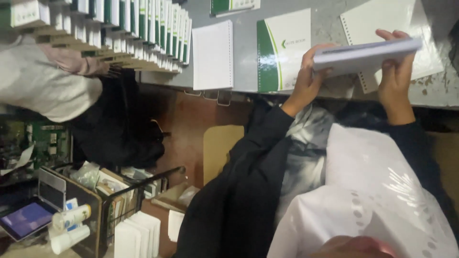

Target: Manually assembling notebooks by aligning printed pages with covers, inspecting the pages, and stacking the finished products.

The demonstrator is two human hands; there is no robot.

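We hold a white pad of paper point(366, 56) edge-up just above the bench point(246, 57), left hand point(306, 79) and right hand point(396, 76) clamped on its two ends, fingers point(389, 34) curled over the top. Looks light, slightly floppy, smooth-faced; grip the ends. Green-and-white notebook point(283, 50) lies beside it.

Bare grey surface point(246, 28) shows as a narrow lane between the white punched pad point(213, 55) and the green-and-white notebook point(283, 50), open toward the far edge. Left of the pad a fanned row of notebooks point(138, 28) blocks the way, and another person's sleeve point(43, 86) crowds that corner. To the right, loose punched sheets point(382, 24) cover the surface.
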